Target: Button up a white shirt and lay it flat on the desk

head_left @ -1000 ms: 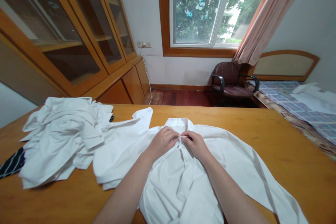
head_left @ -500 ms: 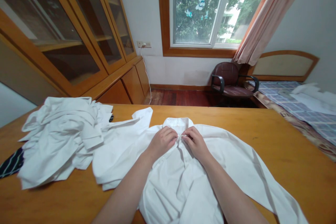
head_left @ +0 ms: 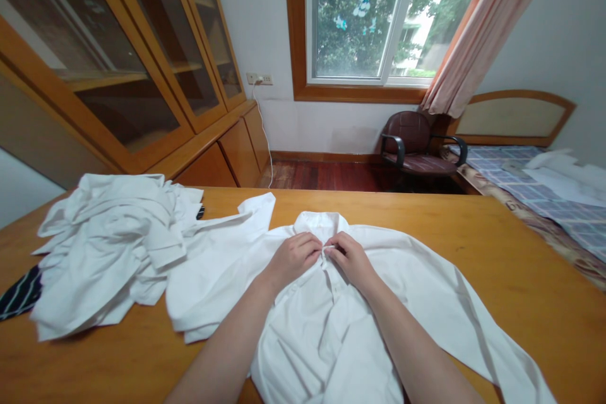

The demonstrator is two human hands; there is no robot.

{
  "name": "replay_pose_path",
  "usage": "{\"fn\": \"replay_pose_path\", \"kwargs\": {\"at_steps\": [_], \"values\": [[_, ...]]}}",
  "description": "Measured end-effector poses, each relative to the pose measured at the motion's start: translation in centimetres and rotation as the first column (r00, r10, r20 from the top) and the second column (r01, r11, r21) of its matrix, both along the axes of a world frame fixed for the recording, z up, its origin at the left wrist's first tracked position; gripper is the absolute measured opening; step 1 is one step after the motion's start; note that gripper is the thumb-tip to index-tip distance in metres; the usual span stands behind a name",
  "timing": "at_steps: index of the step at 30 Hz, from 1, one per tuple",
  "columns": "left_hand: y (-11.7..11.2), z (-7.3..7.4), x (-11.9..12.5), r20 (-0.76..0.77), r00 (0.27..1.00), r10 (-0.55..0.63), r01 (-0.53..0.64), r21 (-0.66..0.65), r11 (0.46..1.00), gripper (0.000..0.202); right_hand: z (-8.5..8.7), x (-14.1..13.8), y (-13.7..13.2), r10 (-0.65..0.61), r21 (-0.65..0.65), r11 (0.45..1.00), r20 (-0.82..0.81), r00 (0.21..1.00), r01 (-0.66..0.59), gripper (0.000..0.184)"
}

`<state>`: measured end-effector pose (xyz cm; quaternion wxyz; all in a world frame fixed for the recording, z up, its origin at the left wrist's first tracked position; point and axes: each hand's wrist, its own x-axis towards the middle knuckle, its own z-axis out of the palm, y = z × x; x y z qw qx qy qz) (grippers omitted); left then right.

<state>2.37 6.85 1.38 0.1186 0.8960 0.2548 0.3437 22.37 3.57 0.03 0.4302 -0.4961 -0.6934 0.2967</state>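
Observation:
A white shirt (head_left: 326, 334) lies spread front-up on the wooden table (head_left: 497, 246), its collar pointing away from me. My left hand (head_left: 293, 257) and my right hand (head_left: 350, 259) meet just below the collar. Both pinch the shirt's front placket near the top button, fingers curled and closed on the fabric. The shirt's sleeves trail out to the left and to the lower right.
A heap of crumpled white garments (head_left: 108, 246) sits on the table's left part, with a dark striped cloth (head_left: 19, 293) at its edge. Beyond the table are glass-door cabinets (head_left: 142, 57), a brown chair (head_left: 416, 145) under the window, and a bed (head_left: 549, 196) at right.
Both hands stay pinched at the top of the placket, shifting only slightly. The shirt and the heap have not moved.

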Motion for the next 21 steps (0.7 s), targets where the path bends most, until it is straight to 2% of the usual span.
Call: {"fn": "replay_pose_path", "kwargs": {"at_steps": [5, 12, 21], "values": [[-0.06, -0.20, 0.20, 0.096, 0.995, -0.021, 0.033, -0.130, 0.991, 0.012, -0.23, 0.05, 0.13, 0.005, -0.009, 1.000, -0.018, 1.000, -0.005, 0.006], [0.04, -0.15, 0.61, 0.213, 0.977, 0.011, 0.063, -0.336, 0.940, 0.009, 0.02, -0.05, 0.14, -0.025, -0.091, 0.996, -0.029, 0.999, 0.022, 0.007], [0.18, 0.07, 0.62, 0.224, 0.972, 0.070, 0.060, -0.528, 0.847, 0.010, 0.14, 0.08, 0.11, -0.024, -0.120, 0.993, -0.004, 1.000, 0.023, 0.012]]}}
